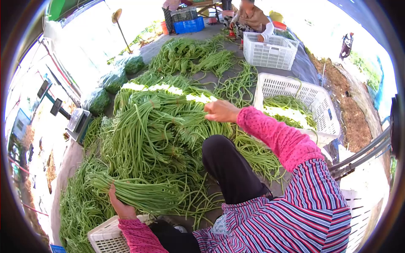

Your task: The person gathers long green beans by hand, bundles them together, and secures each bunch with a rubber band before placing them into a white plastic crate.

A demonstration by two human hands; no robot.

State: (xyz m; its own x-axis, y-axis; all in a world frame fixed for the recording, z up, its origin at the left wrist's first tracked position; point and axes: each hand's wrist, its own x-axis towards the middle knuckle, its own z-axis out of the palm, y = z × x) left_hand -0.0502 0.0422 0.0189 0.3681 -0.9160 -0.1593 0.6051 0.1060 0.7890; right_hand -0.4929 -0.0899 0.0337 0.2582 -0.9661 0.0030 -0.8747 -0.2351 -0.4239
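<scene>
My left hand (pixel 121 205) is closed around the end of a thick bundle of long green beans (pixel 139 193) at the lower left. The bundle lies sideways in front of my knee, its loose ends pointing right. At the right side of the big heap of long beans (pixel 147 126), my right hand (pixel 221 111) is raised with its fingers curled together. Whatever sits between those fingers is too small or hidden to make out. Many beans in the heap are gathered into tied bunches.
A white crate (pixel 325 109) partly filled with beans stands to my right. Another white crate (pixel 270 52) is farther back, beside a crouching person (pixel 249 19). A blue crate (pixel 189 25) stands behind. Filled green bags (pixel 96 101) and a weighing scale (pixel 78 122) are on the left.
</scene>
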